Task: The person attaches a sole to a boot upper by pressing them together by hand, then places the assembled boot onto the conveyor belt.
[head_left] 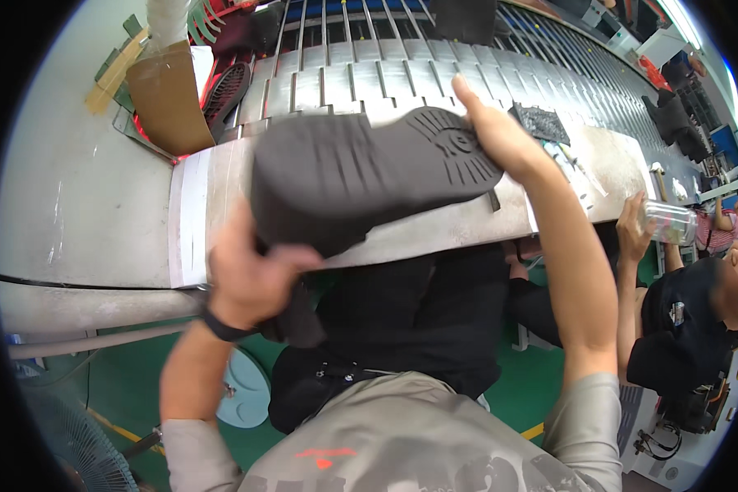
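Observation:
A black shoe (369,168) is held up above the near edge of the workbench, its ridged sole turned toward me. My left hand (254,283) is closed on the wide left end from below, its fingers blurred by motion. Against the narrower right end, near a round tread mark, presses my right hand (504,139); one finger points up and the others are hidden behind the shoe. A dark piece (299,320) hangs below my left hand, and I cannot tell whether it belongs to the shoe.
A metal roller conveyor (385,66) runs beyond the pale bench edge (443,234). Another black sole (227,90) lies by a brown board (168,102) at left. A dark textured pad (541,123) rests at right. A co-worker (680,320) holds a clear jar (668,221).

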`<control>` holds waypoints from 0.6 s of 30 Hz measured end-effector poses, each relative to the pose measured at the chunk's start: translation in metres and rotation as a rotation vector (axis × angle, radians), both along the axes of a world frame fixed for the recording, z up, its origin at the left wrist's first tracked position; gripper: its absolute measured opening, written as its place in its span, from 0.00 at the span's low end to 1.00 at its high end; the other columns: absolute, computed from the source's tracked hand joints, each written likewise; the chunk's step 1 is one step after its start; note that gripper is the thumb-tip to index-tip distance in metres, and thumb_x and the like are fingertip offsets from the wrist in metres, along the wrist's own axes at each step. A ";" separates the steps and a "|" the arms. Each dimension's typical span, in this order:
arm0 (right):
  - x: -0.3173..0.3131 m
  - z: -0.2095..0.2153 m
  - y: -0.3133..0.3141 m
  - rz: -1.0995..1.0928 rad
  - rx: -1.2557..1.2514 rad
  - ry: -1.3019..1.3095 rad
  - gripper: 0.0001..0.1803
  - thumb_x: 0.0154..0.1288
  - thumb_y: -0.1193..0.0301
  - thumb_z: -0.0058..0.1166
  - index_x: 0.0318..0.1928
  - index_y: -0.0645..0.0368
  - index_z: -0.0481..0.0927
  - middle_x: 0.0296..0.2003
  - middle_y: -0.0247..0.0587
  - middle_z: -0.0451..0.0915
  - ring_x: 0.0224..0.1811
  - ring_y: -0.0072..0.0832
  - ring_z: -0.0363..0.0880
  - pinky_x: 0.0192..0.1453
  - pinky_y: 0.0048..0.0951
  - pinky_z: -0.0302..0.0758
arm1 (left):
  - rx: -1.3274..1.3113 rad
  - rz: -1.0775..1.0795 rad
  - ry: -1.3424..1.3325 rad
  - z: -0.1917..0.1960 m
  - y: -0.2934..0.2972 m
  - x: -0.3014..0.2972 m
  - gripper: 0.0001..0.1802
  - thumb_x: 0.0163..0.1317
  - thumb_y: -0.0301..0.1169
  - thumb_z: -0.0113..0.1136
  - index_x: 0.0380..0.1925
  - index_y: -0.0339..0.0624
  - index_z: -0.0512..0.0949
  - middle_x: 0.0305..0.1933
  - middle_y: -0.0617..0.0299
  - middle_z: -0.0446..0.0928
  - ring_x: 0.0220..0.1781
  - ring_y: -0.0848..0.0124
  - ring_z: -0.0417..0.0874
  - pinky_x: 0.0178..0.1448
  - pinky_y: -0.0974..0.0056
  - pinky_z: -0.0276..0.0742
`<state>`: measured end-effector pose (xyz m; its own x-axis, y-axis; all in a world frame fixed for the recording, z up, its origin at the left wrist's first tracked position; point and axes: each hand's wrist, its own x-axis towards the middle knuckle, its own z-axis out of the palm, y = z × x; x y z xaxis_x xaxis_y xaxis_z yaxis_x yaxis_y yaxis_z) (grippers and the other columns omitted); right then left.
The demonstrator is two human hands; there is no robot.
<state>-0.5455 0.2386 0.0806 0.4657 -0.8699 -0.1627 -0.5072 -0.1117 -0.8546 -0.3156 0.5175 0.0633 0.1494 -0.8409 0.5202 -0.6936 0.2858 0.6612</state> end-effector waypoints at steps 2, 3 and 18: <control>-0.006 -0.025 0.024 0.016 0.031 0.054 0.49 0.78 0.30 0.42 0.48 0.71 0.90 0.39 0.59 0.88 0.48 0.41 0.86 0.60 0.39 0.78 | 0.074 -0.013 -0.019 0.072 -0.021 0.017 0.32 0.65 0.35 0.74 0.64 0.26 0.78 0.53 0.40 0.87 0.55 0.47 0.90 0.63 0.55 0.84; -0.007 -0.042 0.031 0.052 -0.016 0.090 0.48 0.79 0.31 0.41 0.50 0.71 0.89 0.41 0.71 0.88 0.52 0.51 0.88 0.64 0.45 0.77 | 0.100 -0.038 -0.194 0.104 -0.036 0.025 0.32 0.66 0.38 0.75 0.62 0.26 0.79 0.50 0.38 0.87 0.52 0.47 0.90 0.61 0.55 0.84; 0.050 0.027 0.009 0.347 0.333 -1.393 0.26 0.86 0.52 0.43 0.61 0.61 0.82 0.47 0.44 0.89 0.50 0.33 0.89 0.58 0.34 0.84 | 0.187 -0.072 -1.106 0.160 -0.148 -0.062 0.38 0.67 0.55 0.74 0.59 0.29 0.81 0.49 0.39 0.87 0.54 0.47 0.89 0.61 0.54 0.82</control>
